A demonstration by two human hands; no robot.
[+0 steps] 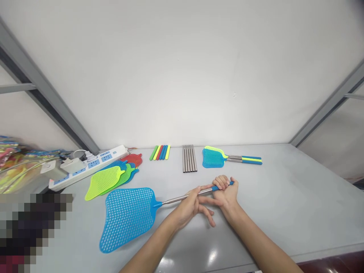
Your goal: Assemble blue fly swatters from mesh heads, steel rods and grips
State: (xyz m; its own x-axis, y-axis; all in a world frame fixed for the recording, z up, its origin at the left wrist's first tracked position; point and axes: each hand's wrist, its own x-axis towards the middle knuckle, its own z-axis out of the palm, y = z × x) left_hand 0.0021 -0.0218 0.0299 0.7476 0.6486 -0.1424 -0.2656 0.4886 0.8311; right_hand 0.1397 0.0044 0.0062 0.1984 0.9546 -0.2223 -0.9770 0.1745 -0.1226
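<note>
A blue fly swatter point(129, 216) with a metal shaft lies across the front of the table, its mesh head at the left. My left hand point(195, 206) pinches the shaft between thumb and forefinger, the other fingers stretched out to the right. My right hand point(226, 191) is wrapped around the blue handle point(215, 188) at the shaft's right end. Part of that handle is hidden by the fingers. Behind my hands lie several metal tubes point(189, 158) side by side. Left of them is a row of coloured handles point(160, 152) in green, yellow, red and blue.
Swatters with handles point(214, 157) lie together at the back right. Loose swatter heads point(105, 182) in yellow, green, blue and red overlap at the left. Behind them runs a white power strip point(93, 165) with plugs. Plastic-wrapped goods point(22, 163) are at the far left. A wall point(182, 76) closes the back.
</note>
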